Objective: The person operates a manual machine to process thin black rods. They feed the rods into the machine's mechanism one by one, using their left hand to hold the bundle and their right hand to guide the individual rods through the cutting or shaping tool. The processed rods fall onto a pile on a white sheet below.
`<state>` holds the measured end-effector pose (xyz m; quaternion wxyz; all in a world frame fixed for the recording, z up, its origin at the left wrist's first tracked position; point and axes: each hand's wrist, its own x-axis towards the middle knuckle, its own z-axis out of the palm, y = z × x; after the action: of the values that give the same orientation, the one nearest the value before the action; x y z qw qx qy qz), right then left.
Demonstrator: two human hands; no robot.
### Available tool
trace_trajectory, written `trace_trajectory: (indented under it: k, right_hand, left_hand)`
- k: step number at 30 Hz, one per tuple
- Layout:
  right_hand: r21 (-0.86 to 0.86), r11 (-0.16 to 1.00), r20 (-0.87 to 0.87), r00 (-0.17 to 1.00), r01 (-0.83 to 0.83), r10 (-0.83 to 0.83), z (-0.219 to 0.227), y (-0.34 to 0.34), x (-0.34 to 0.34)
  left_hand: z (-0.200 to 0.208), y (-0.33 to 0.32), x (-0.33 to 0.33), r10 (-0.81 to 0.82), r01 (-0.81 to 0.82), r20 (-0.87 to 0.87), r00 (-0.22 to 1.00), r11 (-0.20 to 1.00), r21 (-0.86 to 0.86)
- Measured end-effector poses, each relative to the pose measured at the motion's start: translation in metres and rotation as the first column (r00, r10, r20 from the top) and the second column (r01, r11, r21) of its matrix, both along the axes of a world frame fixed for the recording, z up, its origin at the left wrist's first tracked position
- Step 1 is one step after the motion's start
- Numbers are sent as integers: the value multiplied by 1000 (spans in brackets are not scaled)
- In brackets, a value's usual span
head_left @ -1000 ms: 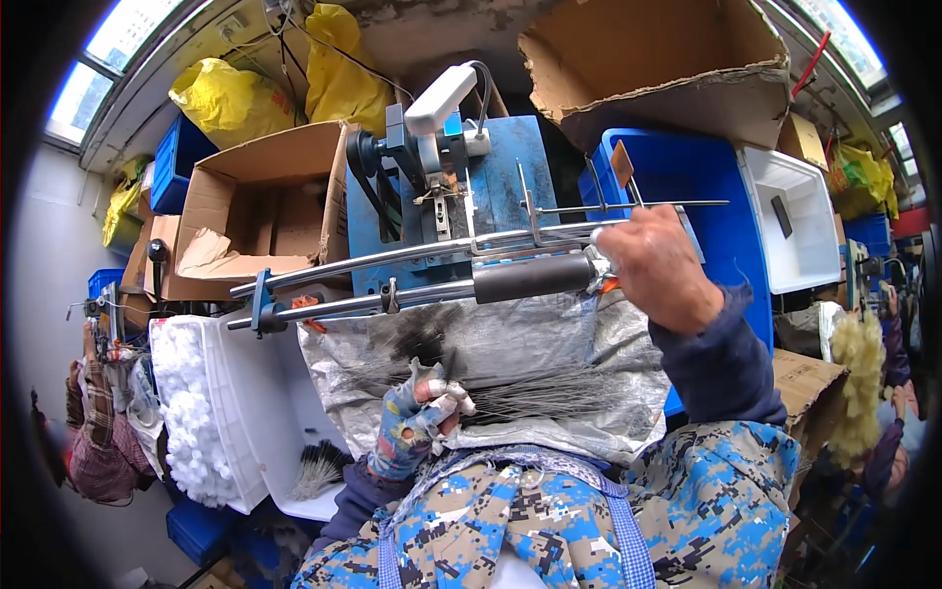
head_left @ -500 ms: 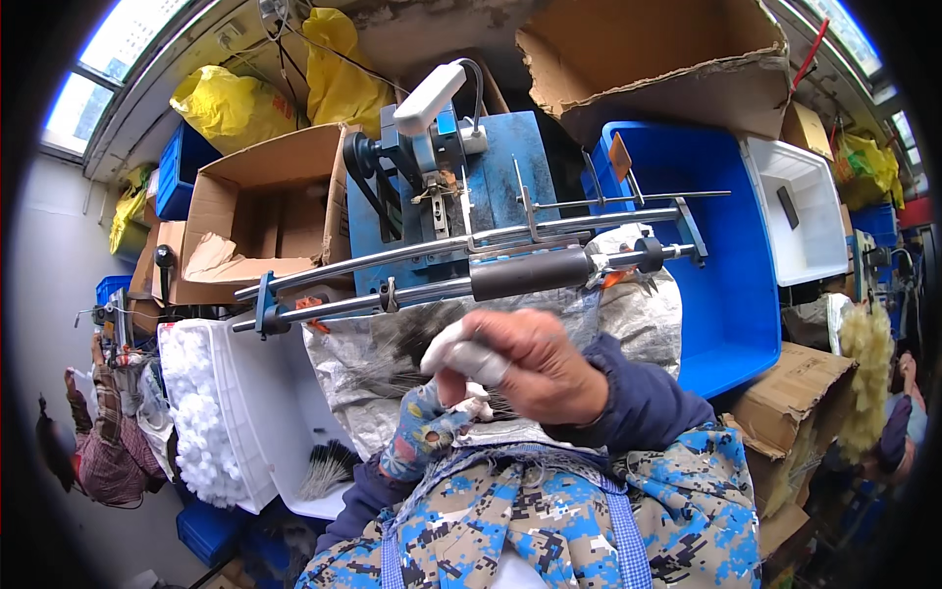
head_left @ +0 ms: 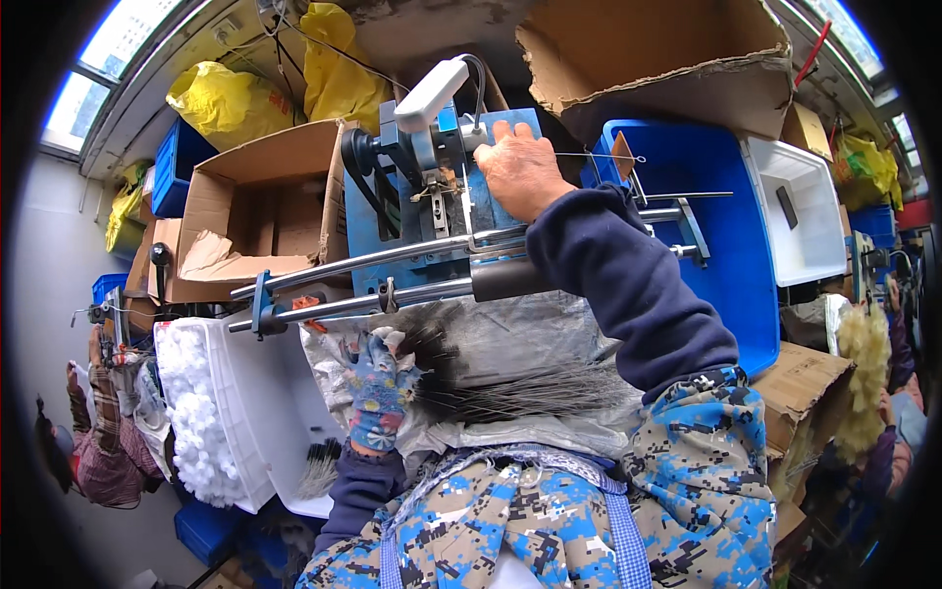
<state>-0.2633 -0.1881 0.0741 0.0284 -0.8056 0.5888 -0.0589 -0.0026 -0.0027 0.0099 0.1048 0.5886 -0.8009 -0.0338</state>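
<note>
Currently, from my remote seat, I see two hands at a machine with a blue metal plate (head_left: pixel 362 221), scuffed and flat. A smooth, dark grey cylinder (head_left: pixel 502 280) and a polished steel rod (head_left: pixel 437 291) lie across its near edge.

Closer to me, a crinkled, silvery sheet (head_left: pixel 549 319) carries a bundle of thin wires (head_left: pixel 535 395), stiff, straight and grey, fanned along the sheet's near edge. Dark, soft-looking bristles (head_left: pixel 437 355) sit toward its left side.

My left hand (head_left: pixel 381 388), in a blue floral fabric glove, lies over the sheet's left edge, just beside the bristles. The forearm rises from the lower edge of view, and the fingers point away from me. They look loosely extended, but I cannot tell whether they hold anything.

My right hand (head_left: pixel 522 169) is bare, reaching over the cylinder to the plate's far right corner. The sleeved arm slants up and leftward, the wrist straight, the fingers partly bent. A slender wire ending in a small ring (head_left: pixel 601 155) juts rightward from beside the knuckles; whether the fingers grip it is hidden.
</note>
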Motion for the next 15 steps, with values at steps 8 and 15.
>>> trace_trajectory:
  k: [8, 15]
  right_hand:
    - [-133, 991, 14, 1000, -2, 4, -31, -5, 7]
    - [-135, 990, -16, 999, -47, 45, -26, -2, 6]
  left_hand:
    - [-53, 6, 43, 46, -61, 92, 995, 983, 171]
    - [-60, 10, 56, 16, -16, 1, 1000, 998, 59]
